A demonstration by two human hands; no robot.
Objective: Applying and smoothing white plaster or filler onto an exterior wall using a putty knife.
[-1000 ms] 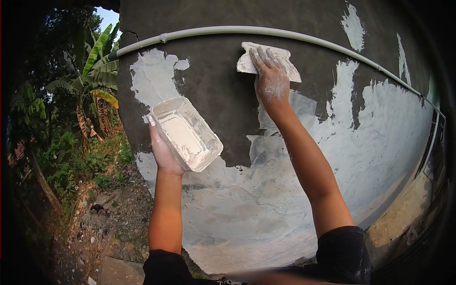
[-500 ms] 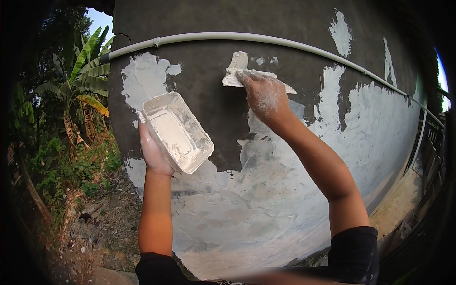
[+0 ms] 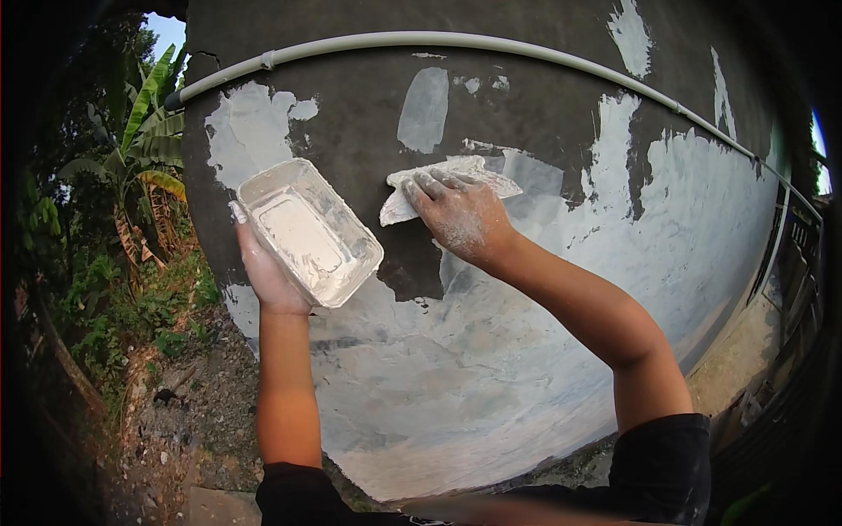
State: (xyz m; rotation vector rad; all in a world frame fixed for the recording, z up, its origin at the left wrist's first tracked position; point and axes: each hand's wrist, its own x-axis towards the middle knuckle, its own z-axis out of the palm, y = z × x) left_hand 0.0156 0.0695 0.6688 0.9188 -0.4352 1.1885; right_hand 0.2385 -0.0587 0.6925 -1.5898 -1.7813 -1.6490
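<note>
My left hand (image 3: 270, 272) grips a clear rectangular plastic tub (image 3: 367, 263) by its side and underside, tilted so its inside shows. White wall putty (image 3: 303, 232) coats the tub's bottom and walls. Fingers closed, my dusty right hand (image 3: 462, 215) holds a putty-caked scraper (image 3: 478, 175), its broad blade against the dark grey wall (image 3: 351, 114). Most of the scraper's handle is hidden by the hand. Above it lies a smooth patch of putty (image 3: 424, 110) on the wall, and white putty covers much of the lower wall.
A pale pipe (image 3: 421, 39) runs across the wall above my hands, held by clips. Banana plants (image 3: 153, 114) and undergrowth stand at the left, over stony ground (image 3: 206, 421). Along the far right there is a concrete strip (image 3: 732, 359) beside a dark fence.
My right hand has drawn the scraper downward and slightly left, and a smooth putty patch now shows above it. The tub appears slightly higher and further left in view.
</note>
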